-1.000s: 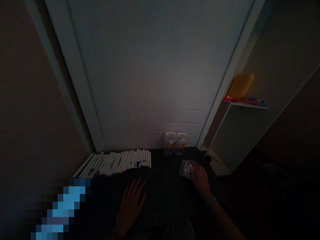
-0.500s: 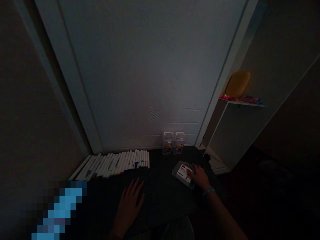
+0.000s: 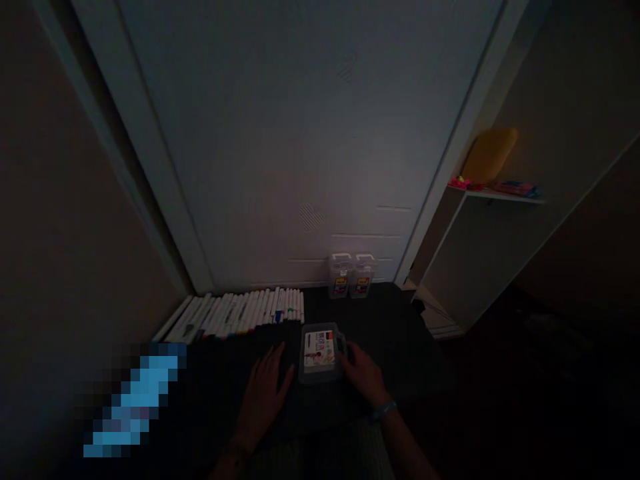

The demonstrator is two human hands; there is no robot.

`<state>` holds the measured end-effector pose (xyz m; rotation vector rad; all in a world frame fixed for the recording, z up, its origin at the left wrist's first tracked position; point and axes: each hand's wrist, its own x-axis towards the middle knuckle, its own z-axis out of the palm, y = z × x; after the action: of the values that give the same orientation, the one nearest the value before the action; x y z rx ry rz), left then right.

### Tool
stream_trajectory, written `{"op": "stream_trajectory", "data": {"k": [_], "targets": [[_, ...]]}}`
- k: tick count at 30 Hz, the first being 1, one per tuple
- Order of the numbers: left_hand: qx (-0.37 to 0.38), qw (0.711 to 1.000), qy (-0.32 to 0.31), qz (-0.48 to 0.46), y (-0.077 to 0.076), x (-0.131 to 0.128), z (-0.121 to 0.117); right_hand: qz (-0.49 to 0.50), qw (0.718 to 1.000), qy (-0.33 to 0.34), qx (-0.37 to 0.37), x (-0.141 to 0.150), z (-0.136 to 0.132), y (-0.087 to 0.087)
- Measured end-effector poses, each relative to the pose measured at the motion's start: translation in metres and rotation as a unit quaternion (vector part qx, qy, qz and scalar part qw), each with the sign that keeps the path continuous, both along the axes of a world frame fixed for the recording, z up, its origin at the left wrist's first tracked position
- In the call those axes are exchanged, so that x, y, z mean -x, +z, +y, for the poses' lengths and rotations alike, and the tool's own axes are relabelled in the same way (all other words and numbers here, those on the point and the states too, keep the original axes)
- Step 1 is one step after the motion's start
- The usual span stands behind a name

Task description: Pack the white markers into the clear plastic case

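Observation:
A flat, see-through plastic case (image 3: 319,351) with a white printed label lies on the dark table, its handle side turned to the right. My right hand (image 3: 364,373) grips that handle edge, thumb on the near side; its other fingertips are partly hidden. Just left of the case, my left hand (image 3: 265,383) rests on the tabletop with its fingers stretched out, not visibly touching the case. Behind my left hand, a row of white markers (image 3: 235,315) with coloured ends lies side by side.
Two clear upright boxes (image 3: 341,277) with handles stand at the back against a pale panel (image 3: 280,167). At the right, a shelf unit (image 3: 480,247) carries a yellow object (image 3: 490,157) and small pink items. A blurred-out blue patch covers the lower left. The light is dim.
My right hand has brought the case leftward to the table's middle and turned it, so its handle faces right. My left hand stays flat. The view has shifted slightly.

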<state>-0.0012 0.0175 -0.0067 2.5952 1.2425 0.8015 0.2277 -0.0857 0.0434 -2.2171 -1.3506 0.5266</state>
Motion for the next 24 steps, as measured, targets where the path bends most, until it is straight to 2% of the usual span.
{"op": "stream_trajectory", "data": {"k": [5,9,12,14,18,24], "targets": [[0.031,0.996,-0.007,-0.081,0.009,0.001,-0.004,-0.002,0.998,0.029,-0.051,0.021,0.002,-0.008],[0.010,0.998,-0.059,-0.034,0.023,0.001,-0.013,-0.092,0.989,0.004,-0.120,0.030,0.008,-0.022],[-0.014,0.996,-0.093,0.008,0.030,-0.001,-0.020,-0.155,0.977,-0.019,-0.142,0.037,0.009,-0.030],[-0.022,0.993,-0.111,0.026,0.033,-0.003,-0.022,-0.176,0.972,-0.007,-0.155,0.041,0.008,-0.033],[-0.011,0.992,-0.116,0.041,0.032,-0.004,-0.023,-0.171,0.973,0.015,-0.156,0.041,0.006,-0.033],[-0.005,0.993,-0.117,0.025,0.022,-0.003,-0.019,-0.121,0.977,0.042,-0.171,0.034,0.006,-0.035]]}}
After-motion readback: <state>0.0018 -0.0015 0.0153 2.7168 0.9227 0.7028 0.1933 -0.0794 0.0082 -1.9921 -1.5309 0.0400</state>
